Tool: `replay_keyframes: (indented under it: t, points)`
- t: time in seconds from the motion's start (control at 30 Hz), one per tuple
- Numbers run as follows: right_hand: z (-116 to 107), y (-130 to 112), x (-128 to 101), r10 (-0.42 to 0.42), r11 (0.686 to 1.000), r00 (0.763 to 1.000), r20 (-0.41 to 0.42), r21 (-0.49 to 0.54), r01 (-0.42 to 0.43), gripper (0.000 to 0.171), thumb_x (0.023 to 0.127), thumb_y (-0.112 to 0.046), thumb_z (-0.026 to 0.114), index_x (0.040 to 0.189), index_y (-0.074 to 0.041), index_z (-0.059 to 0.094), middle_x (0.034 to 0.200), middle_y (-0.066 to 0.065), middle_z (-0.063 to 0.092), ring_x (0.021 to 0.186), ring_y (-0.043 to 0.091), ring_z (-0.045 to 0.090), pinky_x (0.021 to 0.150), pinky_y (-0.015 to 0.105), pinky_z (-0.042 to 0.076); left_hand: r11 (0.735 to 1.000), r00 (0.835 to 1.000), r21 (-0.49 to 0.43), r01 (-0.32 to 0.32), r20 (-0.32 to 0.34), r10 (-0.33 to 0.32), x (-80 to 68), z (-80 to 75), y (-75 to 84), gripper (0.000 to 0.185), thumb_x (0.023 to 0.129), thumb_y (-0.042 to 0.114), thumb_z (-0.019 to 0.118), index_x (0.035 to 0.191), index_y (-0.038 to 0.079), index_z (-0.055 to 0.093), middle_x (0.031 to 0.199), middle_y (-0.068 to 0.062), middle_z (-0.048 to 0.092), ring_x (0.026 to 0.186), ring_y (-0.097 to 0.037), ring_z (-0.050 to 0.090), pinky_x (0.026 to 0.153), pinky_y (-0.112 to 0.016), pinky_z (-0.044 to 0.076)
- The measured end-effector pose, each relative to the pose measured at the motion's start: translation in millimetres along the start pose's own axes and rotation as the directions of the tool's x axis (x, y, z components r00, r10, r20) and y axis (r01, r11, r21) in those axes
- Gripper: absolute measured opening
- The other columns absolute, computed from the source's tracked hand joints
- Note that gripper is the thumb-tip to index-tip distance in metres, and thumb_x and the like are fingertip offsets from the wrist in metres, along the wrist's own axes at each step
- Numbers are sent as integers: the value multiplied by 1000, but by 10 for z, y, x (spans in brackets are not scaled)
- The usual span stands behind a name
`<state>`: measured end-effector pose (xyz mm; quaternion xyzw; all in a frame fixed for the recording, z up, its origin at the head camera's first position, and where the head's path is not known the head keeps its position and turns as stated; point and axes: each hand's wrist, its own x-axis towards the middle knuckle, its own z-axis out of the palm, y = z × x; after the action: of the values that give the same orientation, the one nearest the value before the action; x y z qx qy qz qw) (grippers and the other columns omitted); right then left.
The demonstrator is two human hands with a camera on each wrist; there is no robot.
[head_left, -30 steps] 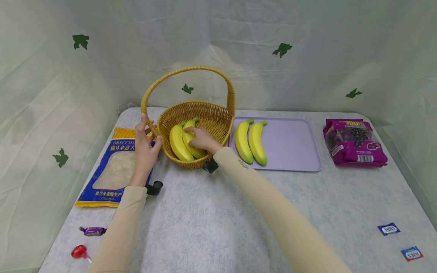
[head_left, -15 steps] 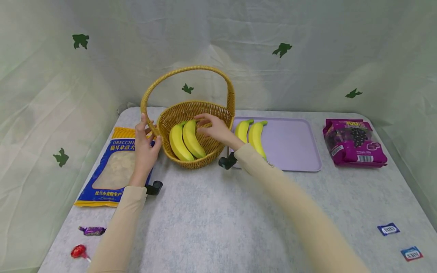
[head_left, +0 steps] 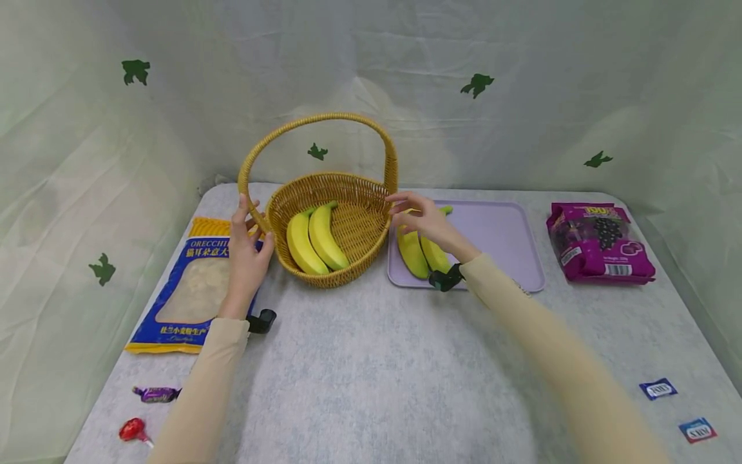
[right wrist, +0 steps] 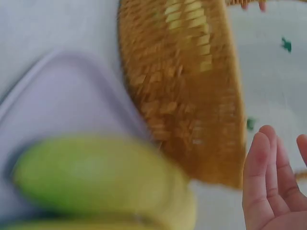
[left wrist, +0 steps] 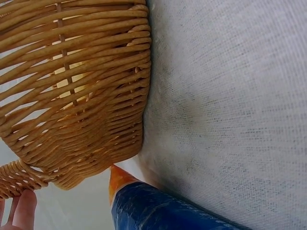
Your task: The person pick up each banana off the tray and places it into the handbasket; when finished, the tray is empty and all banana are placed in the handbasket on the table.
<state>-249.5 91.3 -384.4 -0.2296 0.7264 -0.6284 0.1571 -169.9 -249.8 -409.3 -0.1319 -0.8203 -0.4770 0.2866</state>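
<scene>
A wicker basket (head_left: 362, 222) with a tall handle (head_left: 324, 118) stands at the back of the table and holds two yellow bananas (head_left: 315, 238). My left hand (head_left: 246, 248) grips the basket where the handle meets the rim on its left side; one fingertip (left wrist: 24, 213) shows beside the weave (left wrist: 72, 96). To the right, my right hand (head_left: 418, 218) hovers empty with relaxed fingers (right wrist: 261, 167) just above two more bananas (head_left: 414, 254) on a lilac tray (head_left: 498, 238), hiding their upper parts. The nearest banana (right wrist: 96, 177) looks blurred in the right wrist view.
A blue and yellow pasta bag (head_left: 191, 290) lies left of the basket, under my left forearm. A purple snack bag (head_left: 599, 241) sits right of the tray. Two wrapped candies (head_left: 156, 393) lie at the front left, two small sachets (head_left: 659, 388) at the front right.
My right hand let go of the second banana in the basket, lifted out and moved right to above the tray's bananas. My left hand has stayed on the basket.
</scene>
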Motion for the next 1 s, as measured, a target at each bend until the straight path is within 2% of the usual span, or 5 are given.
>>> replay_keyframes:
  t: [0.23,0.33,0.5,0.7,1.0]
  points:
    - [-370,178,-230,71,997,991,-116,10,-71,44,96,-7,56,137,2,45,124,31,50,100,41,55,84,48,51,1000,1000,-23,-6,-1,6,0,-4,227,85,90,-18,46,151,34,18,134,-33,32,116,-52,41,98,-65,35]
    - [-495,248,-320,116,993,979,-165,4,-117,46,95,-6,57,138,1,45,124,30,51,99,36,57,83,42,53,1000,1000,-25,-6,-5,6,1,8,72,86,90,-15,48,151,36,17,134,-30,34,117,-49,43,96,-64,37]
    - [-644,338,-455,146,988,968,-204,-15,-153,47,94,-6,56,139,1,44,125,28,51,100,40,56,81,42,54,1000,1000,-25,1,-4,-1,4,-4,22,84,92,-10,51,150,40,17,136,-24,36,117,-46,44,96,-62,39]
    - [-737,425,-568,149,987,973,-175,-34,-157,51,95,-9,54,143,-1,40,128,30,46,104,47,54,83,46,53,1000,1000,-10,4,-4,-4,6,-7,39,84,92,-9,50,150,42,17,136,-22,37,118,-44,45,96,-61,39]
    - [-721,498,-652,211,968,974,-80,-123,-220,57,94,-10,58,147,-6,35,130,27,47,104,40,56,84,46,52,1000,1000,-7,11,1,-11,7,11,10,91,90,-17,47,150,42,15,134,-28,34,116,-50,43,95,-65,37]
